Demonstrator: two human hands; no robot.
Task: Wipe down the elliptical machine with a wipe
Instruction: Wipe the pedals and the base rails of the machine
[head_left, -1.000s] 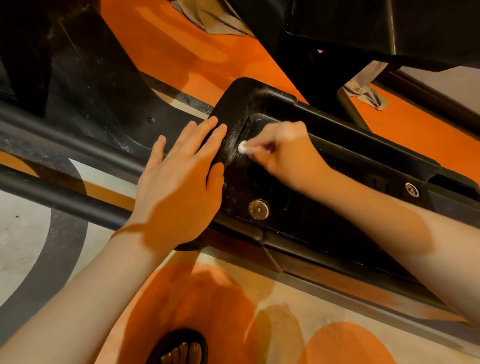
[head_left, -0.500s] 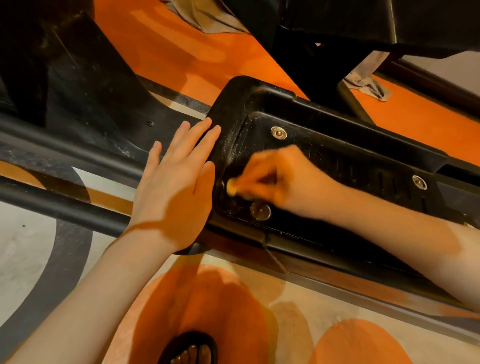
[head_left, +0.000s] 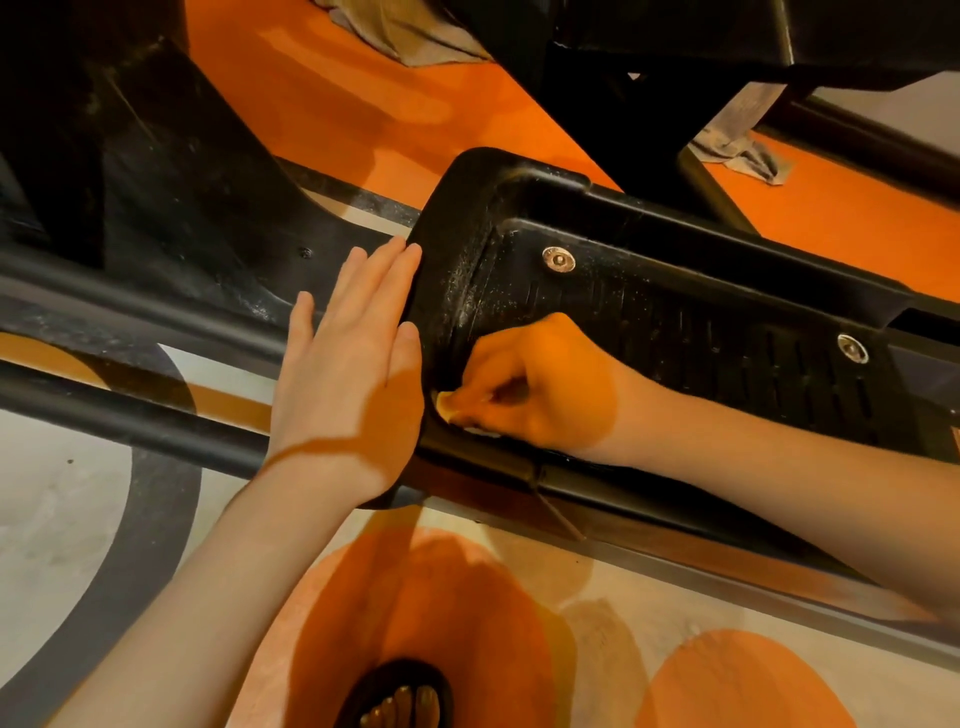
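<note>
The elliptical's black ribbed foot pedal (head_left: 675, 317) runs from the centre to the right, with two round metal bolts in it. My right hand (head_left: 535, 389) pinches a small balled white wipe (head_left: 445, 404) and presses it into the pedal's near left inner corner. Only a bit of the wipe shows past the fingertips. My left hand (head_left: 348, 379) lies flat with straight fingers against the pedal's raised left end wall.
Two black rails (head_left: 130, 421) of the machine run left under my left hand. A crumpled grey cloth (head_left: 743, 150) lies on the orange floor at the back right, another at the top. My sandalled foot (head_left: 400, 699) is at the bottom.
My right hand slid the wipe from the pedal's far left corner down to its near left corner, uncovering the upper bolt and covering the lower one. My left hand hardly moved.
</note>
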